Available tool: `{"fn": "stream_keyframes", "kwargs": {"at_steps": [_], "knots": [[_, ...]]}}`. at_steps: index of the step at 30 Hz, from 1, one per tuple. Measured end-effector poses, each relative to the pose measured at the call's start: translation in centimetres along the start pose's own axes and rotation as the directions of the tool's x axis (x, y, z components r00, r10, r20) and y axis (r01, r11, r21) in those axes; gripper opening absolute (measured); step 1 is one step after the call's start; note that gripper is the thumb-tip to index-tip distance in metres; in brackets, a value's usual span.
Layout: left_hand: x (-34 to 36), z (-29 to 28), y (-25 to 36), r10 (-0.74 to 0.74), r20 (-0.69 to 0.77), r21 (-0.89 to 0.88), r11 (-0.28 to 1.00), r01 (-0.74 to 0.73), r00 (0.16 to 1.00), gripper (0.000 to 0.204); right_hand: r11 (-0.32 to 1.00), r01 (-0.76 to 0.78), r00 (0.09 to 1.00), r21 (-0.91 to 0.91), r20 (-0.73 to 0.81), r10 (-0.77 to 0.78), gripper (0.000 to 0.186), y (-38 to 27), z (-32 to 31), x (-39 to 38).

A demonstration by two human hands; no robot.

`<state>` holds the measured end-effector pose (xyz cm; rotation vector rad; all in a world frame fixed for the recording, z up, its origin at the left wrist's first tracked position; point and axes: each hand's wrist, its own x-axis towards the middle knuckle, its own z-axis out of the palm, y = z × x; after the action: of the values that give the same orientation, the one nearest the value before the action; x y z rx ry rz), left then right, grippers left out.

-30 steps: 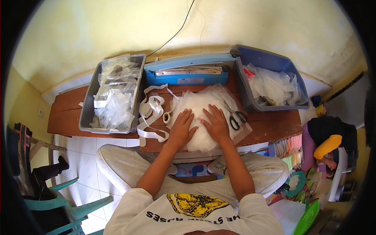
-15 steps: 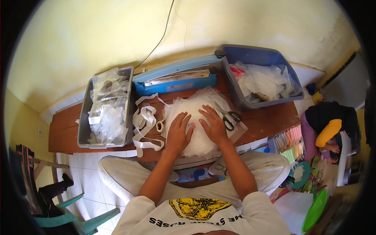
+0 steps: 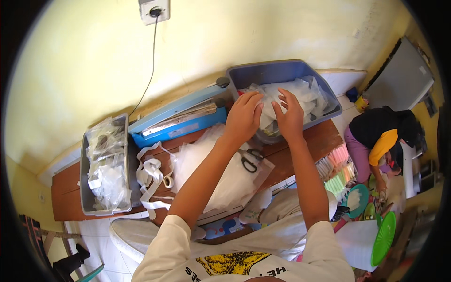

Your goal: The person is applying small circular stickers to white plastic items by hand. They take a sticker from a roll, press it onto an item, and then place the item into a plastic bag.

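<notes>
My left hand (image 3: 242, 115) and my right hand (image 3: 290, 117) are raised at the near side of the blue-grey right bin (image 3: 324, 121), over its heap of clear plastic bags (image 3: 314, 96). Both have curved fingers, with the thumbs apart, and nothing visible in them. Below and left of them, a spread pile of translucent plastic sheets (image 3: 216, 188) lies on the brown wooden bench (image 3: 70, 188), partly hidden by my left forearm. Black-handled scissors (image 3: 249, 165) rest on the pile. Loose white strips (image 3: 151, 169) and a small roll (image 3: 168, 182) lie to its left.
A grey bin of bags (image 3: 84, 183) stands left. A blue sealer (image 3: 174, 123) sits at the back, below a cord (image 3: 150, 61) to a wall socket. At right another person (image 3: 376, 136) bends over colourful goods (image 3: 338, 183) and basins (image 3: 357, 199). A chair (image 3: 91, 272) is lower left.
Both my hands have left the sheet pile and moved up and right to the right bin. The view has turned toward the right, bringing the wall socket into sight.
</notes>
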<state>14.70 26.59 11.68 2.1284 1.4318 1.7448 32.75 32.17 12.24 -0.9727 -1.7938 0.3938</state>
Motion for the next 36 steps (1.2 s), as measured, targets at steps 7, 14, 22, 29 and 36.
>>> {"fn": "stream_keyframes", "kwargs": {"at_steps": [7,14,22,29,36], "knots": [[5.4,9.6,-6.7,-0.102,0.159,0.044,0.994,0.096,0.982,0.028,0.929,0.033,0.951,-0.368,0.298,0.085,0.073,14.5,1.2,5.3],[5.5,13.4,-12.5,-0.302,0.401,0.283,0.939,0.197,0.865,0.028,0.746,0.044,0.734,-0.664,0.528,0.427,0.08,18.5,2.7,7.4],[5.5,12.8,-10.1,-0.396,0.346,0.305,0.905,0.297,0.85,0.029,0.734,0.15,0.653,-0.662,0.624,0.43,0.053,17.9,3.0,7.7],[5.5,12.6,-9.3,-0.384,0.291,0.267,0.912,0.311,0.876,0.027,0.671,0.147,0.775,-0.726,0.507,0.378,0.013,18.2,3.6,7.9],[5.6,12.3,-9.3,-0.369,0.295,0.295,0.912,0.283,0.881,0.026,0.716,0.072,0.839,-0.694,0.431,0.332,0.014,14.8,2.5,8.2]]}}
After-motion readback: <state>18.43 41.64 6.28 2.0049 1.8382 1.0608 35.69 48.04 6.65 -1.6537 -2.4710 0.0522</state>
